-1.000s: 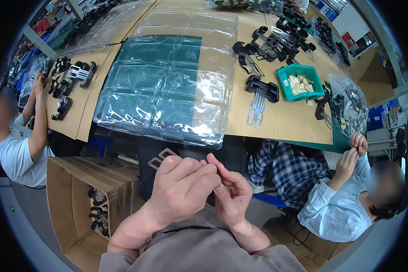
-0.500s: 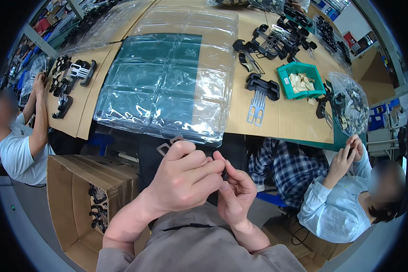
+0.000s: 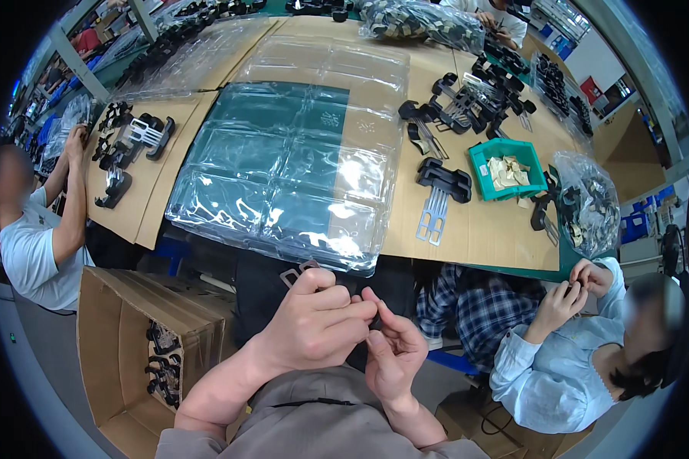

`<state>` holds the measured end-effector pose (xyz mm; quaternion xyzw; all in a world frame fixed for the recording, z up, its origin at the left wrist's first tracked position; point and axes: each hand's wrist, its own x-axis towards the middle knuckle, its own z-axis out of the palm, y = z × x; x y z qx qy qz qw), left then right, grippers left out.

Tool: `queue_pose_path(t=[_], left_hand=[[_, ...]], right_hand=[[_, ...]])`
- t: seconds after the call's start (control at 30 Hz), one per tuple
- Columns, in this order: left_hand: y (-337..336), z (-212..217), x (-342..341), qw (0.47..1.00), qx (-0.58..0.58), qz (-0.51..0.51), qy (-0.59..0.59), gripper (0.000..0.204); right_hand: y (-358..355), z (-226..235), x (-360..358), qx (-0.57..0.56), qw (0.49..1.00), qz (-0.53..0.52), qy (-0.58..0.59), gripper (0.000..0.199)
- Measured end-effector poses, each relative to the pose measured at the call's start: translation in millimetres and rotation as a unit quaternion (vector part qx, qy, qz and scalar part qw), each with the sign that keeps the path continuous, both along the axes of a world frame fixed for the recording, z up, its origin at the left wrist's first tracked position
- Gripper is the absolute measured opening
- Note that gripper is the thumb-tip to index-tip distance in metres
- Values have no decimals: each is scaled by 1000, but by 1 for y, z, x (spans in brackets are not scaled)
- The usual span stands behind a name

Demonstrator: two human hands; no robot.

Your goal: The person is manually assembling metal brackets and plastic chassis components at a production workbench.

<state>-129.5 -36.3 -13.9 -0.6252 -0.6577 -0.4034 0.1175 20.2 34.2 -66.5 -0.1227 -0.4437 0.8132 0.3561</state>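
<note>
Both hands off the desk's near edge: left hand (image 3: pixel 314 325) pinches a flat metal clip (image 3: pixel 297 273), right hand (image 3: pixel 394 353) fingers meet it w/ grip unclear; slip = likely drop.

1. A small, flat grey metal bracket (image 3: pixel 297 273) with open cut-outs, mostly hidden; only one angular end shows.
2. It sticks up and to the left from the curled fingers of the left hand (image 3: pixel 314 325), just below the near edge of the clear plastic tray.
</note>
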Motion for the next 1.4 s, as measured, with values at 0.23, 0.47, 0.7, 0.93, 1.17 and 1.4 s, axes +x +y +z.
queue_pose_path(t=[0.23,0.47,0.7,0.93,1.17,1.4], left_hand=[[2,0,2,999,-14,22,-32,17],[8,35,38,988,-50,139,40,12],[4,30,52,964,-83,188,172,10],[7,20,57,961,-48,200,183,10],[9,25,56,978,-21,197,59,15],[15,23,52,975,24,195,-103,19]], right_hand=[[10,-2,-5,-11,1000,8,9,47],[21,10,-12,-67,994,33,76,43],[22,8,-12,-90,992,30,84,43],[25,13,-13,-96,990,32,98,43],[22,10,-16,-67,992,33,106,43],[19,7,-20,26,996,-8,89,43]])
